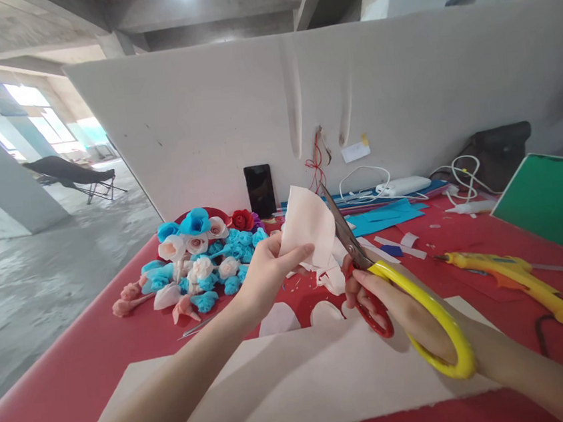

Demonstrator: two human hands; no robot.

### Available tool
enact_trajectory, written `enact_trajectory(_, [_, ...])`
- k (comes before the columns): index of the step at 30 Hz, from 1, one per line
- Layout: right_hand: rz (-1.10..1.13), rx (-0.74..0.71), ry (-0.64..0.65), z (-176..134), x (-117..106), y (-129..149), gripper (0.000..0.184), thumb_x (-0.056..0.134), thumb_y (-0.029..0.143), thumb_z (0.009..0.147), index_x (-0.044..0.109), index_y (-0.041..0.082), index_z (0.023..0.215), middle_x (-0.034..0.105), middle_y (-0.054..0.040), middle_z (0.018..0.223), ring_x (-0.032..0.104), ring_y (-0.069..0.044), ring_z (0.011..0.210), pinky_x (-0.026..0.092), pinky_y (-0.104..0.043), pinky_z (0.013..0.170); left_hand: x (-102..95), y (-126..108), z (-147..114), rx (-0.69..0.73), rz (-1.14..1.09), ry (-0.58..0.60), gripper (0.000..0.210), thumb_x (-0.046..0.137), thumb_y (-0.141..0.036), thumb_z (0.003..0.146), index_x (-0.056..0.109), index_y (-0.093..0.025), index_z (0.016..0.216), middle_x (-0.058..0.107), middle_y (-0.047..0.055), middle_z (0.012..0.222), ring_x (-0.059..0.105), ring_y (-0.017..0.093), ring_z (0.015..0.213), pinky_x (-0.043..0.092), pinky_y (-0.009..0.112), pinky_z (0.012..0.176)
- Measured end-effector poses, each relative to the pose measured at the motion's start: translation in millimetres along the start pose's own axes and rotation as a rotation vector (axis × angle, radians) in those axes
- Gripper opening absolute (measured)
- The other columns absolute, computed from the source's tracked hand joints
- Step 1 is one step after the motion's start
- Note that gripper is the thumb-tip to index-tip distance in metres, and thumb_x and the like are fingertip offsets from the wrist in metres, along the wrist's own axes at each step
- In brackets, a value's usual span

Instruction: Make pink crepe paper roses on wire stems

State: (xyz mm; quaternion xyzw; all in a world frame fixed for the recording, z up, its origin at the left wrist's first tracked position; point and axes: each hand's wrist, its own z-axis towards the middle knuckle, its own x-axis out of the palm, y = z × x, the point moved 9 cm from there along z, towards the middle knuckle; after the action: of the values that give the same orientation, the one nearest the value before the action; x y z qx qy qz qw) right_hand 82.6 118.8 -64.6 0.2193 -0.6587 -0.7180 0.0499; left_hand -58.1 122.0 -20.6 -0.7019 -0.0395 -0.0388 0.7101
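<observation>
Left hand (267, 266): grasping a cream piece (308, 225), thumb in front, fingers behind, lifted above the red table (51, 410). Right hand (397, 306): grasping the scissors (381, 269), fingers at the red loop, the yellow loop lying around the hand. Blades point up and away, alongside the piece's right edge. Whether any material sits between them cannot be made out from this angle.

Step in hand, as judged: trimming the piece to a rounded outline. Advice — pinch close to the cut so the thin stock does not flap, but keep the left thumb out of the blade line. Turn the piece into the scissors rather than twisting the right wrist; long, even strokes should give a smoother curve than short snips. The rounded pieces (279, 319) lying just beyond the large sheet (289, 378) could serve as a check on shape. Scraps (333, 279) lie behind the hands.

Writing: none legible. The small slip (356, 151) on the upright board (211, 117) looks blank from here; the yellow glue gun (514, 270) shows a dark patch — possibly a label, unreadable. Phone (260, 191) screen dark, no brand seen.
</observation>
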Motion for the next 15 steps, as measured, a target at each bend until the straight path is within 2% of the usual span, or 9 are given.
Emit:
enact_trajectory(8, [-0.057,0.039,-0.027,0,-3,-8,0.048,0.033,0.059,0.086,0.047,0.019,0.063,0.034,0.0047,0.04,0.032,-0.008,0.033,0.03,-0.024,0.039,0.1,0,0,-0.005,-0.007,-0.008,0.009,0.068,-0.022,0.067,0.06,-0.017,0.066,0.047,-0.006,0.045,0.043,0.007,0.044,0.033,0.02,0.045])
enact_trajectory(12, [-0.108,0.086,-0.03,-6,-5,2,0.049,0.034,0.06,0.085,0.046,0.019,0.062,0.035,0.005,0.037,0.031,-0.007,0.03,0.03,-0.023,0.036,0.4,-1,1,0.009,0.001,-0.001,0.009,0.067,-0.022,0.067,0.06,-0.017,0.065,0.052,-0.005,0.05,0.046,0.007,0.048,0.035,0.02,0.047])
enact_trajectory(15, [-0.158,0.069,-0.088,-8,-11,14,0.05,0.037,0.06,0.084,0.043,0.018,0.057,0.039,0.0037,0.039,0.032,-0.006,0.03,0.029,-0.021,0.035,0.1,-1,1,0.016,0.017,0.0,0.01,0.066,-0.022,0.068,0.059,-0.016,0.066,0.054,-0.003,0.053,0.048,0.008,0.05,0.036,0.02,0.047])
